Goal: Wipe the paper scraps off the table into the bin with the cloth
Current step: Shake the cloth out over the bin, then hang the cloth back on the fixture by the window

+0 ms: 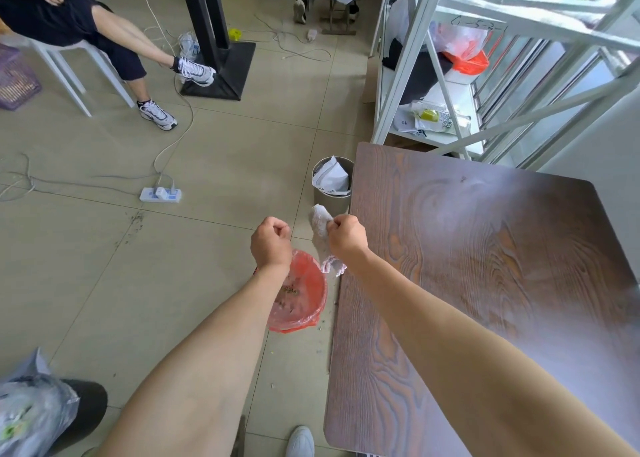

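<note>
Wood-grain table looks clear of scraps | my right hand pinches the cloth off the table's edge; left hand fisted, holding nothing I can see | red-lined bin sits below — shake the cloth directly over it; keep it low so bits drop inside

Bare forearms, sleeveless; white shoe.

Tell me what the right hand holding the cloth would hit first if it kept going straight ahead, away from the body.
Probably the grey bin with white paper in it, just beyond the right hand and cloth; depth is unclear, so it might pass above it.
</note>
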Action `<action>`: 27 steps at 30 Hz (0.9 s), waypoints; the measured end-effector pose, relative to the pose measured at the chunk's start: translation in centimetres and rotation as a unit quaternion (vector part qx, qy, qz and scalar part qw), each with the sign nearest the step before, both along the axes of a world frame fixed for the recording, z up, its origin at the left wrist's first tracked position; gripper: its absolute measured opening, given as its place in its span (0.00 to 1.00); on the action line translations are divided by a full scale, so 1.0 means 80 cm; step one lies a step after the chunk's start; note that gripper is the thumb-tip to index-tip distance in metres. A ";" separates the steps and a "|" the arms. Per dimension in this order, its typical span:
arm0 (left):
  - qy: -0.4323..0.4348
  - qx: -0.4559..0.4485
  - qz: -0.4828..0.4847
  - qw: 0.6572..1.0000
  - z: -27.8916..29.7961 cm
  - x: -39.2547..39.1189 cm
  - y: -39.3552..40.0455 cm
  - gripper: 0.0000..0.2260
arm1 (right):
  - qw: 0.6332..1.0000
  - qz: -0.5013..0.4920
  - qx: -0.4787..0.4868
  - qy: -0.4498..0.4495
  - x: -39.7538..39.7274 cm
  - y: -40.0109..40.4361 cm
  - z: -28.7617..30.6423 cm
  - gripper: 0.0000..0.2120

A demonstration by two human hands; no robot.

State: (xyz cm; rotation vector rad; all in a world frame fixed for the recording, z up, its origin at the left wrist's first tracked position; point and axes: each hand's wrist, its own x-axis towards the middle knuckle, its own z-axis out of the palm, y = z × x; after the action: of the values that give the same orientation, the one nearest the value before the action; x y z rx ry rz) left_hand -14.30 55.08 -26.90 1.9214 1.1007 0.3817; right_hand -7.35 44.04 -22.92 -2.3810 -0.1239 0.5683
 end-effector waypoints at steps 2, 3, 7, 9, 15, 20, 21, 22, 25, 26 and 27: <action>0.042 -0.017 -0.040 0.998 -0.010 0.000 0.008 0.07 | 1.000 -0.001 -0.003 -0.006 0.001 -0.002 0.005 0.21; 0.053 -0.036 -0.052 0.997 -0.014 0.001 0.011 0.08 | 1.000 -0.003 -0.006 -0.007 0.002 -0.003 0.007 0.21; 0.064 -0.058 -0.047 0.995 -0.018 0.003 0.016 0.10 | 1.000 -0.007 -0.009 0.006 0.001 -0.001 0.013 0.13; 0.068 -0.060 -0.041 0.995 -0.009 -0.001 0.014 0.11 | 1.000 -0.006 -0.007 0.010 0.000 0.001 0.018 0.09; 0.062 -0.196 -0.124 0.971 0.029 -0.001 -0.008 0.14 | 1.000 0.001 0.013 0.012 -0.007 -0.001 0.042 0.12; -0.003 -0.330 -0.136 0.934 0.079 -0.010 -0.033 0.11 | 0.990 -0.029 0.120 0.063 -0.015 -0.002 0.062 0.18; -0.019 -0.331 -0.130 0.934 0.089 -0.013 -0.036 0.10 | 0.983 -0.052 0.157 0.080 -0.015 -0.004 0.065 0.17; -0.032 -0.331 -0.123 0.935 0.099 -0.015 -0.039 0.10 | 0.975 -0.072 0.187 0.092 -0.015 -0.008 0.067 0.15; -0.053 -0.333 -0.122 0.933 0.130 -0.019 -0.050 0.10 | 0.967 -0.090 0.201 0.126 -0.020 -0.033 0.081 0.10; -0.059 -0.328 -0.128 0.934 0.139 -0.019 -0.055 0.08 | 0.966 -0.088 0.196 0.146 -0.024 -0.044 0.089 0.11; -0.064 -0.318 -0.135 0.936 0.151 -0.019 -0.062 0.06 | 0.963 -0.085 0.191 0.171 -0.030 -0.056 0.100 0.12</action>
State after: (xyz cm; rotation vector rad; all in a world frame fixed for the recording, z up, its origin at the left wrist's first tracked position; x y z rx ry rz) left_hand -15.82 50.15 -14.84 1.4135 0.7363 -0.0126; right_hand -9.73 39.57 -14.94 -1.8696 0.1149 0.7851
